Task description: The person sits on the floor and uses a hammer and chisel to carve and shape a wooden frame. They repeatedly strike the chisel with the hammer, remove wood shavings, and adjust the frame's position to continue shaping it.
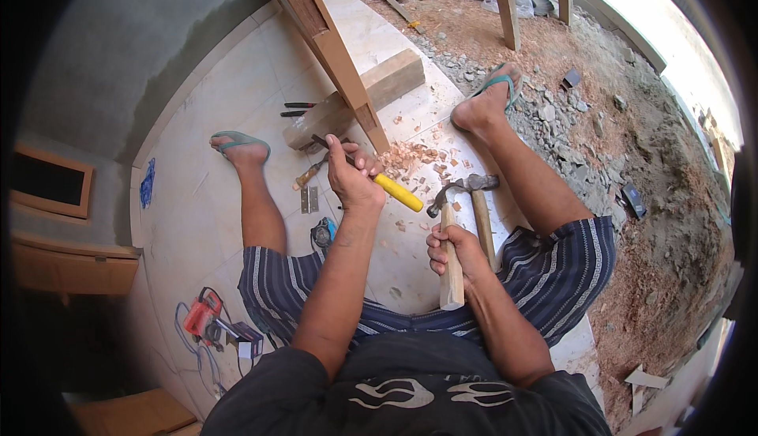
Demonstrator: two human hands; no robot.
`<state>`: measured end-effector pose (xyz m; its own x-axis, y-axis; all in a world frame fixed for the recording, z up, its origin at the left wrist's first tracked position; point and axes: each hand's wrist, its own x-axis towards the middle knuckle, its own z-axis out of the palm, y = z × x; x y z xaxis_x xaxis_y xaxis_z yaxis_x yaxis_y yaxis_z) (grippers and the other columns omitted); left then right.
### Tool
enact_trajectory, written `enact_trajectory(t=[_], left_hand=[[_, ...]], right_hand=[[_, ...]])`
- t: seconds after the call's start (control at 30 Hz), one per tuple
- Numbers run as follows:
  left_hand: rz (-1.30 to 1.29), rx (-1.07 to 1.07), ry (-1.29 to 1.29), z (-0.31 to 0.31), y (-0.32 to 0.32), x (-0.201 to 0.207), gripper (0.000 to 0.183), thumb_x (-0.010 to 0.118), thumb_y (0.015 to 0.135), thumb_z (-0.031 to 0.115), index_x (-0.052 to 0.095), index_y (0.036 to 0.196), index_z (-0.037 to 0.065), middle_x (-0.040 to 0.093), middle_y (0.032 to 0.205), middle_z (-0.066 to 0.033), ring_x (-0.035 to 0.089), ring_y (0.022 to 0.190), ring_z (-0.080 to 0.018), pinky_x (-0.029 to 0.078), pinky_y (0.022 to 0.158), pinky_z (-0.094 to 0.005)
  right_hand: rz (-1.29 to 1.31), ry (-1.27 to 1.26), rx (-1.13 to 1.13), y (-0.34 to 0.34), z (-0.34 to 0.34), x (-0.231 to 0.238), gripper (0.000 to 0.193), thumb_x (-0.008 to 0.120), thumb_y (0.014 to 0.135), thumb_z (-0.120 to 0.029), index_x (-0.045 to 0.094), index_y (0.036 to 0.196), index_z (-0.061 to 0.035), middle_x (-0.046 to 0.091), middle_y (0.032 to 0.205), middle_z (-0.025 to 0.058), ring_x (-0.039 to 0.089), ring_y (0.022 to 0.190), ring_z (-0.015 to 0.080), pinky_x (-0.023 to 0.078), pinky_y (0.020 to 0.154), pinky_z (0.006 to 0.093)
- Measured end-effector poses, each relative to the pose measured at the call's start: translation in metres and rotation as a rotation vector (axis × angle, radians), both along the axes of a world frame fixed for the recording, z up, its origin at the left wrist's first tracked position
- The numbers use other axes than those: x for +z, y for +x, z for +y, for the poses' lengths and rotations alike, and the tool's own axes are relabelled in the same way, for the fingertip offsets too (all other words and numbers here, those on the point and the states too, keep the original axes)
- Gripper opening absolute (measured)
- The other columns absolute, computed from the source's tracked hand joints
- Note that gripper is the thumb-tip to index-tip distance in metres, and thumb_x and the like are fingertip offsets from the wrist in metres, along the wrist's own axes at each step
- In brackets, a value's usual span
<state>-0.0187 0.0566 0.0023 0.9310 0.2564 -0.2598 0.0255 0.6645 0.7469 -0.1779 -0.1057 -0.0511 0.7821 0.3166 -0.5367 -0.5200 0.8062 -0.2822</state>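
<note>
My left hand (355,175) is closed around a chisel with a yellow handle (399,192); its dark blade points up and to the left. In my right hand (459,256) is a short, squared wooden stick (452,284), gripped near its middle. Just beyond and beside the stick, a claw hammer (482,219) with a wooden handle lies on the tiles. A long brown timber (328,45) with cut recesses rests across a thick wooden block (403,79). Its near end lies just past my left hand, beside a heap of wood shavings (410,159).
Near my left leg lie a wooden-handled tool (309,174), metal hinges (309,200) and a blue-and-black object (323,233). Red-and-black handles (298,109) show by the block. A red power tool (203,315) with a cord sits lower left. Rubble (564,140) borders the tiles right.
</note>
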Motion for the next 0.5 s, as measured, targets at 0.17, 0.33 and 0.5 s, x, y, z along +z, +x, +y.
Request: enact_trajectory(t=[0.17, 0.33, 0.5], left_hand=[[0.195, -0.043, 0.001, 0.013, -0.029, -0.072, 0.04, 0.05, 0.109, 0.049, 0.058, 0.108, 0.009, 0.048, 0.075, 0.0017, 0.044, 0.061, -0.01, 0.041, 0.06, -0.0294], [0.381, -0.176, 0.198, 0.015, -0.087, -0.115, 0.032, 0.049, 0.112, 0.033, 0.058, 0.131, 0.008, 0.052, 0.103, -0.0029, 0.051, 0.088, -0.0151, 0.053, 0.078, -0.0387], [0.438, -0.426, 0.44, 0.021, -0.115, -0.134, 0.032, 0.054, 0.11, 0.029, 0.062, 0.133, 0.008, 0.055, 0.103, -0.0025, 0.057, 0.09, -0.014, 0.06, 0.078, -0.0343]], right_hand=[[0.037, -0.223, -0.035, -0.003, 0.001, 0.009, 0.023, 0.059, 0.091, -0.008, 0.048, 0.11, -0.0048, 0.052, 0.08, 0.0075, 0.047, 0.049, 0.0132, 0.043, 0.04, 0.0305], [-0.055, -0.541, -0.006, -0.001, 0.003, 0.007, 0.026, 0.063, 0.092, -0.006, 0.048, 0.113, -0.0044, 0.054, 0.073, 0.0057, 0.053, 0.044, 0.0153, 0.046, 0.035, 0.0335], [-0.023, -0.652, -0.025, 0.006, 0.006, 0.001, 0.027, 0.064, 0.092, -0.006, 0.049, 0.113, -0.0036, 0.054, 0.07, 0.0056, 0.054, 0.043, 0.0152, 0.046, 0.034, 0.0338]])
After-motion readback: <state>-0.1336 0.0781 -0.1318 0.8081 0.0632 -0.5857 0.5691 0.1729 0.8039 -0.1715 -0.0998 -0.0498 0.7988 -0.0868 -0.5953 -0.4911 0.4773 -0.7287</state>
